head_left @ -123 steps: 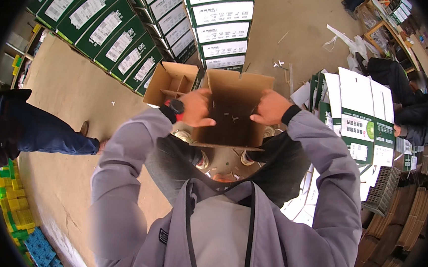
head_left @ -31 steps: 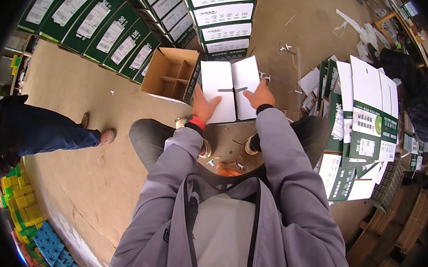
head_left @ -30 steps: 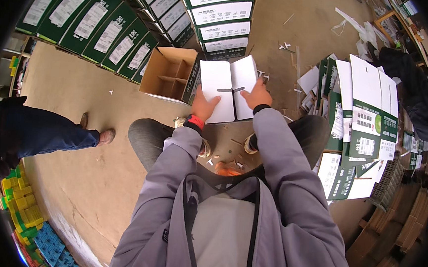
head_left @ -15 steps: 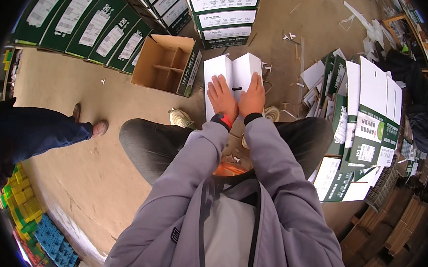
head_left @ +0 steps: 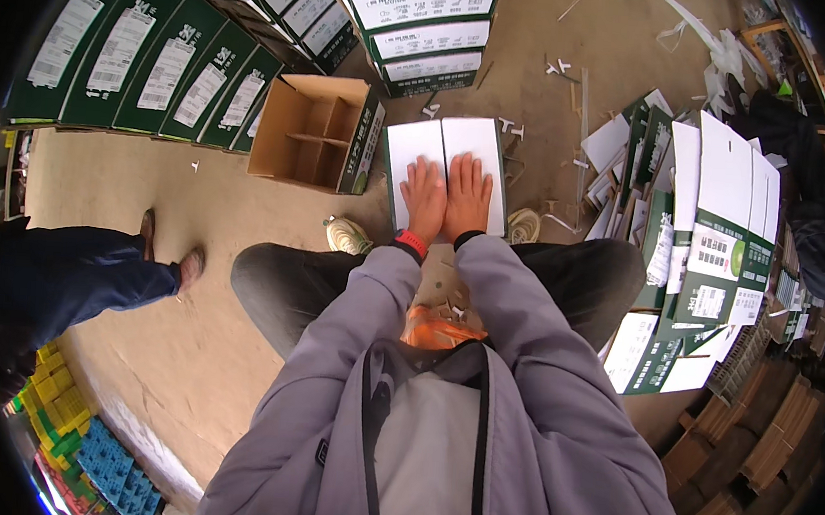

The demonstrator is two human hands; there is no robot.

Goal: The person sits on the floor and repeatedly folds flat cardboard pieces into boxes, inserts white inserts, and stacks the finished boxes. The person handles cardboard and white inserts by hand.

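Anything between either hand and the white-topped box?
Nothing visible. The left hand and right hand lie flat, side by side, on the white top flaps of the box. The open divided carton stands to the box's left, out of the hands' way.

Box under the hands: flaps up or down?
Down: the white flaps lie flat, nearly meeting, with left hand and right hand spread on top.

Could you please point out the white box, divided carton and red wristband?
White box (head_left: 466, 137): head view, on its right top flap.
Divided carton (head_left: 362, 149): head view, on its green outer wall.
Red wristband (head_left: 411, 242): head view, on its visible middle.
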